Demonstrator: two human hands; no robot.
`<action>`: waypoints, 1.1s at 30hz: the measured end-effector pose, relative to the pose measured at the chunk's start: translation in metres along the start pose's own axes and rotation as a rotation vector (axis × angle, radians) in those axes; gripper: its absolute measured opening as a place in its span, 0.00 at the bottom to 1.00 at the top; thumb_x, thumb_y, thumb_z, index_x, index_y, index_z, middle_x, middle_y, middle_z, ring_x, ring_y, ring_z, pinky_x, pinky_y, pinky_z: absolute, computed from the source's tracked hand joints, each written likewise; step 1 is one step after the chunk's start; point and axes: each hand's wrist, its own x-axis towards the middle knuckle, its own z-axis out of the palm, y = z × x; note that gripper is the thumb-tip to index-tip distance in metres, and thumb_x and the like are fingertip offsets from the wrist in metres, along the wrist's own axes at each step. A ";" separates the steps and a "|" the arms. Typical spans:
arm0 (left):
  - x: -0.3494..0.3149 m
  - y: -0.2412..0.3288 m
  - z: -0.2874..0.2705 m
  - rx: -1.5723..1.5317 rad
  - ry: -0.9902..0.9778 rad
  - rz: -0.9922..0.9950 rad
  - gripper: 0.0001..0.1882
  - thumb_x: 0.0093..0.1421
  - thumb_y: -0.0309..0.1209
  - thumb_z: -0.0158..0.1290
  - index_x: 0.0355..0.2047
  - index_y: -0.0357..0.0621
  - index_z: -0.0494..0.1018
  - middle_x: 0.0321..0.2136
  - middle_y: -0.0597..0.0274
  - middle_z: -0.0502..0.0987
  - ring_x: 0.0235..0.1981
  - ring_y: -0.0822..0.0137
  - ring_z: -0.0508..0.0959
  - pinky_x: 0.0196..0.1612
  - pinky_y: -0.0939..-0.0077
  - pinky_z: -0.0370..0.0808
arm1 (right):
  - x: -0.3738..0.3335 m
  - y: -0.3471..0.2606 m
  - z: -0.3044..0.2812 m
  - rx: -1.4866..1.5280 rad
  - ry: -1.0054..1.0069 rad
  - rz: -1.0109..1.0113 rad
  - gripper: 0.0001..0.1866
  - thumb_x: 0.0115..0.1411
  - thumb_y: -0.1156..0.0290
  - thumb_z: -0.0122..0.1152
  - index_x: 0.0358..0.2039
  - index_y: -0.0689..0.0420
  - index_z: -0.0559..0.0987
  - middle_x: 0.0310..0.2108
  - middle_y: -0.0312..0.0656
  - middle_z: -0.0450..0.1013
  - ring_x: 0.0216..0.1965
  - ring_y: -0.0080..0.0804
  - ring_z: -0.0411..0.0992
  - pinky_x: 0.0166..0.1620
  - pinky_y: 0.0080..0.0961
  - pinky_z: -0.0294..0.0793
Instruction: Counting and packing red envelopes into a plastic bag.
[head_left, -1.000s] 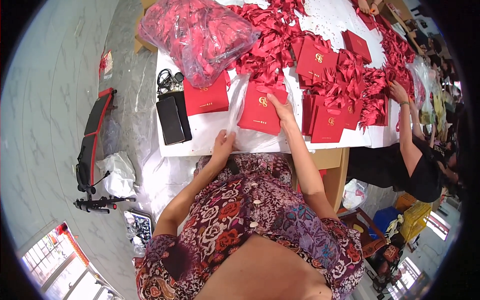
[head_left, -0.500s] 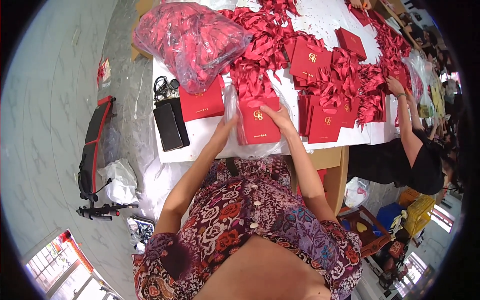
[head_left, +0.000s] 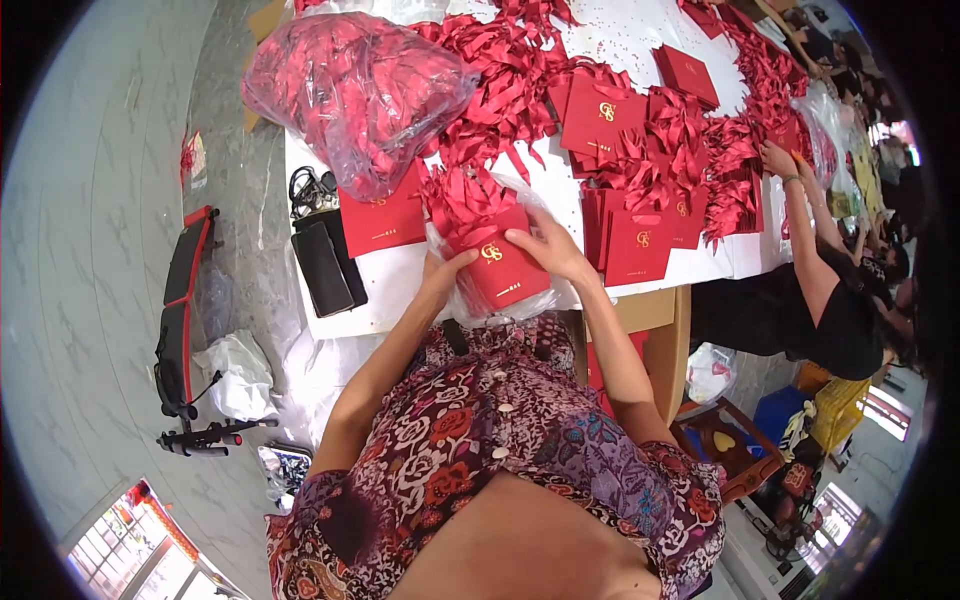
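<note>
Between my hands, at the table's near edge, is a stack of red paper bags [head_left: 510,278] with gold lettering and red ribbon handles [head_left: 468,203]. The stack sits tilted, with clear plastic [head_left: 543,303] under and around it. My left hand [head_left: 446,278] grips its left side, thumb on the front face. My right hand [head_left: 552,248] holds the upper right side, its thumb also lying on the front. The fingers behind the stack are mostly hidden. Just left of it, more red bags [head_left: 385,232] lie flat, partly under a big clear sack of red ribbon [head_left: 350,95].
A black phone [head_left: 323,268] and a cable [head_left: 308,190] lie at the table's left edge. To the right stand red bag stacks [head_left: 637,245] with ribbons. Beyond them, a co-worker's arm [head_left: 805,225] reaches over the table. A cardboard box [head_left: 672,345] is below the edge.
The bag stack has turned from straight to tilted and come slightly nearer me. My left hand has moved onto its side, its thumb now on the front. The view has shifted a little.
</note>
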 end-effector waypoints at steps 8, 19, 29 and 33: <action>-0.004 0.003 0.000 0.016 -0.045 -0.027 0.30 0.53 0.29 0.62 0.57 0.37 0.67 0.50 0.60 0.76 0.50 0.66 0.75 0.56 0.69 0.70 | 0.027 0.021 -0.014 -0.527 0.260 -0.033 0.26 0.52 0.68 0.64 0.51 0.59 0.71 0.33 0.56 0.76 0.40 0.57 0.75 0.46 0.45 0.73; -0.005 -0.014 0.011 -0.135 0.136 -0.030 0.31 0.52 0.24 0.62 0.57 0.39 0.64 0.50 0.58 0.75 0.50 0.65 0.75 0.55 0.69 0.71 | -0.009 0.063 -0.007 -0.007 0.512 0.177 0.14 0.60 0.69 0.54 0.45 0.60 0.73 0.36 0.57 0.75 0.41 0.51 0.76 0.42 0.39 0.72; 0.024 -0.013 0.008 -0.043 0.091 0.076 0.29 0.52 0.28 0.64 0.53 0.38 0.64 0.46 0.58 0.75 0.46 0.65 0.76 0.52 0.70 0.73 | -0.017 0.010 -0.013 0.458 0.009 0.449 0.23 0.61 0.55 0.63 0.44 0.63 0.77 0.31 0.38 0.76 0.30 0.22 0.71 0.33 0.21 0.69; 0.036 0.002 0.022 0.440 0.187 0.183 0.35 0.54 0.33 0.63 0.58 0.35 0.59 0.51 0.48 0.71 0.51 0.58 0.73 0.55 0.65 0.69 | -0.004 0.046 0.005 0.494 0.194 0.340 0.26 0.60 0.57 0.64 0.48 0.67 0.76 0.38 0.45 0.78 0.38 0.28 0.76 0.43 0.26 0.76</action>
